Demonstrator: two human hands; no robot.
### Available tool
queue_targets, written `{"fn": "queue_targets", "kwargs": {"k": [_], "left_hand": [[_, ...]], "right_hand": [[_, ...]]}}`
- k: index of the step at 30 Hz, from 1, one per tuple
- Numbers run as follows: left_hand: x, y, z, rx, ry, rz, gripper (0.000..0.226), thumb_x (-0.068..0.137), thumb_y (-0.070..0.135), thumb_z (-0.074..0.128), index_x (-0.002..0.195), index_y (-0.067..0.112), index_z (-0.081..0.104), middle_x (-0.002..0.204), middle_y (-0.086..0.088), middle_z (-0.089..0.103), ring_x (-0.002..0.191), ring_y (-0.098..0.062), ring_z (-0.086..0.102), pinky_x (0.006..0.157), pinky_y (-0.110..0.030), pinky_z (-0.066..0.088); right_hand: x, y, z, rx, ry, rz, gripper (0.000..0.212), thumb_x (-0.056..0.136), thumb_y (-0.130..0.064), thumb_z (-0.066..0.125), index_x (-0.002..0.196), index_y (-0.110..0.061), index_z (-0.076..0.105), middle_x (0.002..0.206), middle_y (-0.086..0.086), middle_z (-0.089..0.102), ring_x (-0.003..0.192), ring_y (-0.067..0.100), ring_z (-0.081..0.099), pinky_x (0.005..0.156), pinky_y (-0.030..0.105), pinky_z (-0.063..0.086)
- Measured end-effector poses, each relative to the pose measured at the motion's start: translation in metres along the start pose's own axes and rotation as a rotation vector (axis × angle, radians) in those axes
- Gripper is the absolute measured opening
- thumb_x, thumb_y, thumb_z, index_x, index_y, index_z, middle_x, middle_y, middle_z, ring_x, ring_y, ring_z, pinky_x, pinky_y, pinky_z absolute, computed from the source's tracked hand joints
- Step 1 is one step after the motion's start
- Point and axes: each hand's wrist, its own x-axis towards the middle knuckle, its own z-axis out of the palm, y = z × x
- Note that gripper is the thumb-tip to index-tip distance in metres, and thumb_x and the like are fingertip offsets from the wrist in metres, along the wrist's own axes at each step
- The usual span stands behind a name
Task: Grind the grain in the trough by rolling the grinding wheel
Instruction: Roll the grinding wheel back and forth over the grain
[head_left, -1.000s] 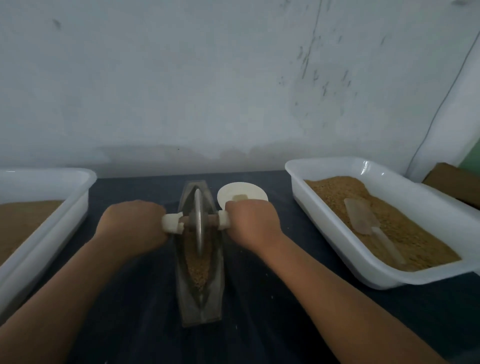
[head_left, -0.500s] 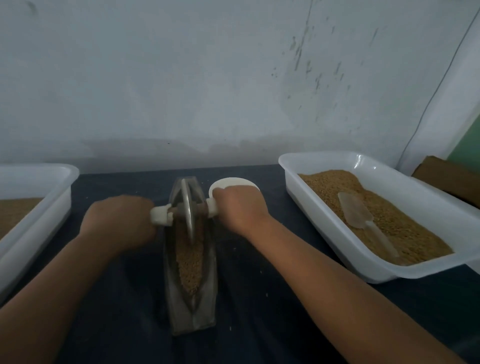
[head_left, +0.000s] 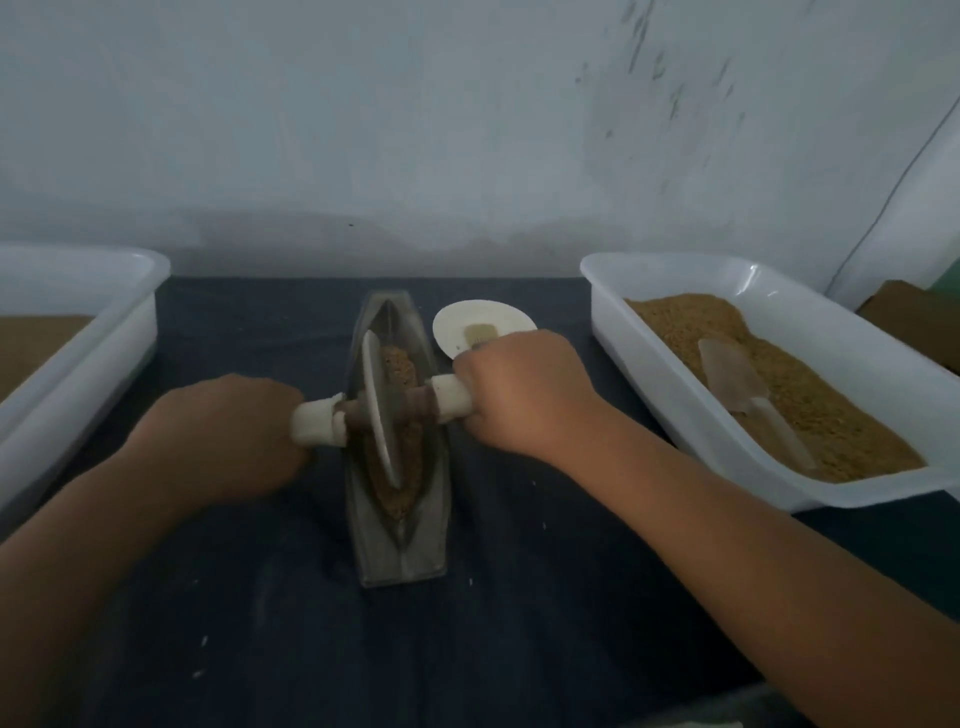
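Left hand (head_left: 228, 441) is clenching round the white grip at the lower-left end of the axle. Right hand (head_left: 519, 395) is wrapping the grip at the other end. Both are grasping the grinding wheel (head_left: 379, 410), fingertips hidden underneath. Wheel is sitting in the trough (head_left: 400, 540) at frame ctr, approx mid-length, w/ grain (head_left: 397, 364) showing above and below the disc.

Risks, as I'm judging them: the disc is leaning, top toward frame left, and the axle is slanting. An uneven push could be riding the rim up the trough wall and spilling grain onto the table (head_left: 519, 623). Trough is narrow and looks unclamped, so a hard stroke could be sliding or tipping it. Right knuckles are sitting just beside the small white dish (head_left: 483, 322), near enough to knock it.

Room: the trough's pointed ends are limiting the stroke. Bare dark table is showing toward frame bottom. White tub (head_left: 675, 384) w/ scoop (head_left: 737, 384) at right, and another tub (head_left: 104, 332) at the left edge, are standing well apart from the hands.
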Motion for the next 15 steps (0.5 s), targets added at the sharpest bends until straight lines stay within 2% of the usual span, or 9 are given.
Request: {"fn": "queue_targets", "kwargs": {"k": [2, 4, 9, 11, 13, 15], "left_hand": [[0.006, 0.002, 0.000, -0.006, 0.045, -0.015, 0.027, 0.072, 0.061, 0.048, 0.076, 0.037, 0.058, 0.076, 0.017, 0.059, 0.069, -0.006, 0.057, 0.070, -0.036, 0.055], [0.019, 0.005, -0.008, 0.014, 0.115, -0.025, 0.027, 0.072, 0.060, 0.048, 0.074, 0.034, 0.058, 0.074, 0.017, 0.055, 0.069, -0.011, 0.055, 0.068, -0.036, 0.051], [0.050, 0.014, -0.032, 0.065, 0.143, -0.018, 0.029, 0.075, 0.058, 0.056, 0.075, 0.029, 0.059, 0.080, 0.009, 0.062, 0.076, -0.020, 0.063, 0.070, -0.038, 0.052], [0.049, 0.015, -0.036, 0.057, 0.099, 0.002, 0.032, 0.074, 0.062, 0.056, 0.074, 0.031, 0.059, 0.082, 0.009, 0.063, 0.079, -0.020, 0.064, 0.073, -0.038, 0.053], [0.034, 0.012, -0.033, 0.015, 0.033, 0.042, 0.037, 0.069, 0.068, 0.053, 0.070, 0.032, 0.062, 0.075, 0.014, 0.061, 0.074, -0.015, 0.063, 0.072, -0.037, 0.054], [0.011, 0.008, -0.026, -0.042, -0.006, 0.094, 0.043, 0.060, 0.074, 0.046, 0.070, 0.038, 0.067, 0.066, 0.015, 0.061, 0.066, -0.007, 0.061, 0.065, -0.032, 0.053]], "right_hand": [[0.017, -0.001, 0.008, -0.051, 0.000, 0.059, 0.017, 0.072, -0.029, 0.071, 0.069, -0.025, 0.055, 0.063, -0.006, 0.050, 0.050, 0.018, 0.036, 0.049, 0.025, 0.014], [0.034, 0.003, 0.019, -0.043, -0.011, 0.131, 0.012, 0.072, -0.024, 0.066, 0.068, -0.023, 0.055, 0.063, -0.005, 0.050, 0.055, 0.022, 0.047, 0.048, 0.025, 0.020], [0.049, 0.009, 0.032, 0.068, -0.020, 0.223, 0.025, 0.077, -0.029, 0.064, 0.061, -0.024, 0.045, 0.061, -0.006, 0.048, 0.062, 0.025, 0.058, 0.054, 0.029, 0.038], [0.042, 0.007, 0.028, 0.068, -0.002, 0.215, 0.022, 0.078, -0.029, 0.066, 0.064, -0.024, 0.051, 0.062, -0.005, 0.049, 0.062, 0.026, 0.058, 0.053, 0.028, 0.034], [0.026, 0.003, 0.022, 0.040, 0.024, 0.165, 0.017, 0.077, -0.028, 0.069, 0.069, -0.023, 0.055, 0.060, -0.006, 0.043, 0.056, 0.024, 0.049, 0.049, 0.025, 0.023], [0.005, -0.001, 0.016, 0.015, 0.035, 0.095, 0.022, 0.076, -0.029, 0.071, 0.072, -0.024, 0.051, 0.060, -0.007, 0.038, 0.050, 0.023, 0.037, 0.048, 0.024, 0.016]]}}
